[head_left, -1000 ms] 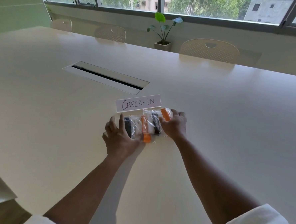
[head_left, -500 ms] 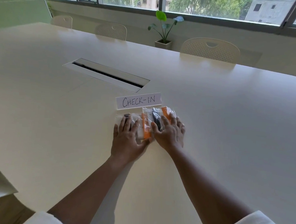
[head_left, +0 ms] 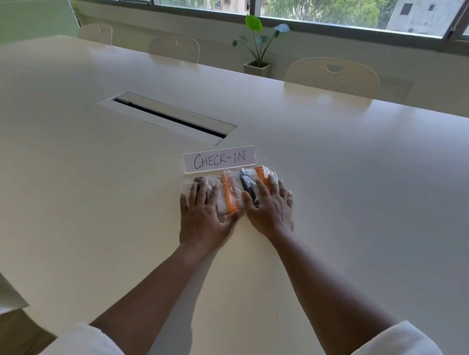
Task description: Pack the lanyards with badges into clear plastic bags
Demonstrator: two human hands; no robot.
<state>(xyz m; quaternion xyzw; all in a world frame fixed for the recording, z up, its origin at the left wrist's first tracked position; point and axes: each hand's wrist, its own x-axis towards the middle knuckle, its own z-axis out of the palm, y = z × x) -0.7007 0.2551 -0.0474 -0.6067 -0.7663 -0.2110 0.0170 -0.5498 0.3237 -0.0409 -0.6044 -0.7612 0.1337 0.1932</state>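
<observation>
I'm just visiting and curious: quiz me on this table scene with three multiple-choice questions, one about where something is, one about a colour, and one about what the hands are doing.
1. Where does the CHECK-IN sign lie relative to the bagged lanyards?
A. Just beyond them, on the far side
B. Under the person's forearms
C. On a chair

2. Which colours show inside the clear bags?
A. Green and yellow
B. Orange and black
C. Only blue

3. What are the hands doing?
A. Holding a bag in the air
B. Resting in the person's lap
C. Lying flat, fingers spread, on the bags

Answers:
1. A, the sign sits between the bags and the cable slot in the table.
2. B, orange and black straps alternate along the row.
3. C, the left hand and the right hand both lie palm down on the plastic.
</observation>
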